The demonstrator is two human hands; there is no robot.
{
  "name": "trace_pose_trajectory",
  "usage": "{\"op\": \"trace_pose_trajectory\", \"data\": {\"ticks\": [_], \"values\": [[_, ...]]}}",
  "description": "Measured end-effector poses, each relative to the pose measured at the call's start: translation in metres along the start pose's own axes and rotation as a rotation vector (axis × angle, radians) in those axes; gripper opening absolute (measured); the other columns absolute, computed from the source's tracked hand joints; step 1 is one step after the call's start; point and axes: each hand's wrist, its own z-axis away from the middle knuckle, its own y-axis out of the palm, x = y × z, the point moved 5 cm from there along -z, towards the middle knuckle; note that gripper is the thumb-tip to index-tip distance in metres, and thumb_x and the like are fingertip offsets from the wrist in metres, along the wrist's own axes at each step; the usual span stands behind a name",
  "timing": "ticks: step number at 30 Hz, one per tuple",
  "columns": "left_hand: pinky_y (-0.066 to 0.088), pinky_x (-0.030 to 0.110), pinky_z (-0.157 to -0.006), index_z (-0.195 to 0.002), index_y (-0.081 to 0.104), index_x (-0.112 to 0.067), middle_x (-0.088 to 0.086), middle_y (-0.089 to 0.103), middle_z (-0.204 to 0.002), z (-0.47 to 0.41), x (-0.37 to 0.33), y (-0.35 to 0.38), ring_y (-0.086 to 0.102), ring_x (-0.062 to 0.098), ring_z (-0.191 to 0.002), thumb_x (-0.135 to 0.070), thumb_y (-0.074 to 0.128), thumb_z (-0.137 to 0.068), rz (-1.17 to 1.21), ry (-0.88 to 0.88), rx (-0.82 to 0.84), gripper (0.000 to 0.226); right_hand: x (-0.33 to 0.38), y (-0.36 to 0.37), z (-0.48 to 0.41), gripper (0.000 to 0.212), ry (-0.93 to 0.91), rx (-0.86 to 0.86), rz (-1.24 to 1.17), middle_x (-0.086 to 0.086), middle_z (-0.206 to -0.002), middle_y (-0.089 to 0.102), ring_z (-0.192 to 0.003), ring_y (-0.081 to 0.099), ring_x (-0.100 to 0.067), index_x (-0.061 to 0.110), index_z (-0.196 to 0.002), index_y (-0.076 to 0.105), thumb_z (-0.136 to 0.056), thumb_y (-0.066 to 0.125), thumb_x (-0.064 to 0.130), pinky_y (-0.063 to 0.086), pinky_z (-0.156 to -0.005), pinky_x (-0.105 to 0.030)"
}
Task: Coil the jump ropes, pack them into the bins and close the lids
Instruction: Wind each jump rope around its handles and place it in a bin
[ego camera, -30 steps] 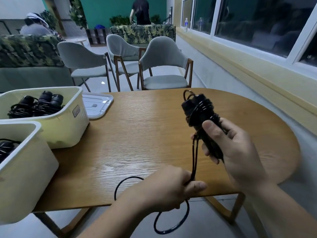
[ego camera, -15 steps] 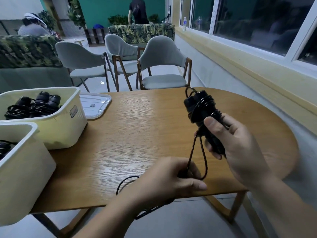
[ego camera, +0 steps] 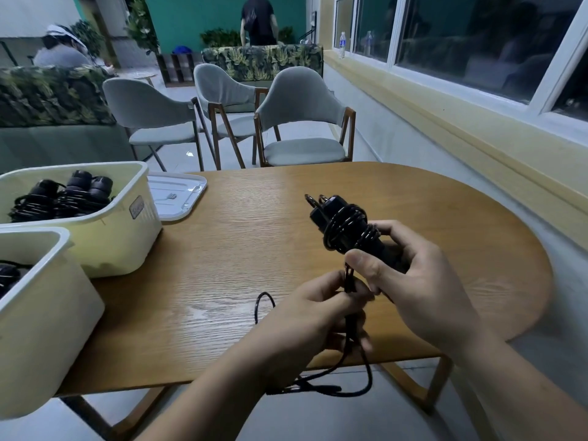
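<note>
Above the near edge of a wooden tabletop (ego camera: 241, 249), the right hand (ego camera: 423, 281) has its fingers curled round a black jump rope (ego camera: 343, 227) — cord wound about its handles. Just below, the left hand (ego camera: 305, 323) pinches the loose cord (ego camera: 370, 374), which hangs past the edge. At the left edge stand a far bin (ego camera: 127, 240) and a near bin (ego camera: 47, 329) — both open, holding coiled ropes (ego camera: 63, 198). A lid (ego camera: 178, 198) lies behind the far one.

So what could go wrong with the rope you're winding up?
The loose cord hangs in a loop below the table edge, so it might knot or snag as the left hand feeds it. The coils sit near the top end of the handles. If the right hand loosens, they could slide off and unravel.
</note>
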Motion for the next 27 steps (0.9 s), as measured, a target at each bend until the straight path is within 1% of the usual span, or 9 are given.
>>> {"op": "trace_pose_trajectory", "data": {"ticks": [5, 9, 13, 17, 19, 21, 23, 24, 27], "values": [[0.044, 0.029, -0.058, -0.121, 0.066, -0.016, 0.002, 0.051, -0.074, 0.001, 0.002, -0.003, 0.056, 0.02, -0.065, -0.024, 0.053, -0.112, -0.09, -0.015, 0.012, 0.018, -0.001, -0.006, -0.002, 0.037, 0.002, -0.039, -0.006, 0.001, -0.07, 0.066, -0.062, 0.062, -0.01, 0.032, -0.122, 0.071, -0.091, 0.076, 0.051, 0.046, -0.059, -0.022], [0.045, 0.031, -0.06, -0.123, 0.064, -0.017, -0.002, 0.051, -0.071, 0.006, 0.005, 0.002, 0.049, 0.017, -0.067, -0.029, 0.056, -0.111, -0.303, -0.086, 0.094, 0.019, -0.002, -0.021, -0.005, 0.036, 0.016, -0.141, 0.044, 0.005, -0.071, 0.067, -0.061, 0.06, -0.009, 0.033, -0.117, 0.072, -0.09, 0.074, 0.056, 0.045, -0.057, -0.019], [0.048, 0.033, -0.068, -0.116, 0.069, -0.021, -0.007, 0.057, -0.072, 0.01, -0.002, -0.002, 0.052, 0.015, -0.07, -0.034, 0.057, -0.11, -0.575, -0.058, 0.122, 0.019, 0.001, -0.03, -0.004, 0.043, -0.01, -0.221, 0.318, 0.013, -0.081, 0.072, -0.079, 0.068, -0.001, 0.041, -0.123, 0.069, -0.087, 0.075, 0.063, 0.047, -0.062, -0.011], [0.047, 0.03, -0.067, -0.111, 0.072, -0.03, -0.009, 0.062, -0.07, 0.012, -0.014, -0.017, 0.057, 0.009, -0.067, -0.041, 0.055, -0.109, -0.845, -0.019, 0.1, 0.02, 0.0, -0.029, -0.005, 0.057, -0.066, -0.208, 0.499, 0.018, -0.087, 0.07, -0.087, 0.064, 0.009, 0.035, -0.133, 0.068, -0.085, 0.076, 0.064, 0.047, -0.066, -0.007], [0.052, 0.034, -0.074, -0.106, 0.073, -0.033, -0.01, 0.066, -0.071, 0.012, -0.02, -0.026, 0.062, 0.008, -0.069, -0.041, 0.055, -0.109, -0.946, 0.018, 0.048, 0.02, -0.001, -0.03, -0.008, 0.061, -0.03, -0.146, 0.564, 0.022, -0.09, 0.067, -0.085, 0.063, 0.011, 0.037, -0.136, 0.066, -0.083, 0.076, 0.066, 0.045, -0.066, -0.005], [0.054, 0.038, -0.08, -0.1, 0.073, -0.034, -0.011, 0.07, -0.074, 0.012, -0.027, -0.036, 0.065, 0.008, -0.073, -0.04, 0.055, -0.109, -1.01, 0.079, -0.032, 0.02, -0.005, -0.027, -0.01, 0.062, 0.059, -0.006, 0.664, 0.026, -0.093, 0.065, -0.077, 0.062, 0.009, 0.044, -0.137, 0.064, -0.081, 0.075, 0.07, 0.045, -0.063, -0.005], [0.051, 0.031, -0.075, -0.097, 0.073, -0.035, -0.013, 0.069, -0.075, 0.014, -0.034, -0.043, 0.063, 0.008, -0.075, -0.04, 0.056, -0.108, -1.054, 0.159, -0.114, 0.021, -0.011, -0.022, -0.011, 0.058, 0.161, 0.15, 0.723, 0.026, -0.096, 0.067, -0.081, 0.061, 0.008, 0.05, -0.133, 0.064, -0.081, 0.074, 0.074, 0.046, -0.061, -0.01], [0.049, 0.029, -0.072, -0.096, 0.074, -0.035, -0.013, 0.069, -0.076, 0.015, -0.037, -0.045, 0.063, 0.007, -0.076, -0.04, 0.057, -0.107, -1.074, 0.196, -0.138, 0.021, -0.015, -0.02, -0.01, 0.054, 0.205, 0.215, 0.712, 0.025, -0.097, 0.07, -0.083, 0.063, 0.006, 0.052, -0.129, 0.066, -0.081, 0.074, 0.075, 0.047, -0.065, -0.013], [0.05, 0.035, -0.072, -0.097, 0.075, -0.032, -0.011, 0.067, -0.076, 0.019, -0.04, -0.044, 0.063, 0.011, -0.077, -0.039, 0.062, -0.105, -1.071, 0.268, -0.156, 0.016, -0.025, -0.016, -0.008, 0.037, 0.32, 0.427, 0.608, 0.023, -0.094, 0.076, -0.08, 0.067, 0.005, 0.054, -0.117, 0.072, -0.086, 0.072, 0.073, 0.052, -0.072, -0.025]]}}
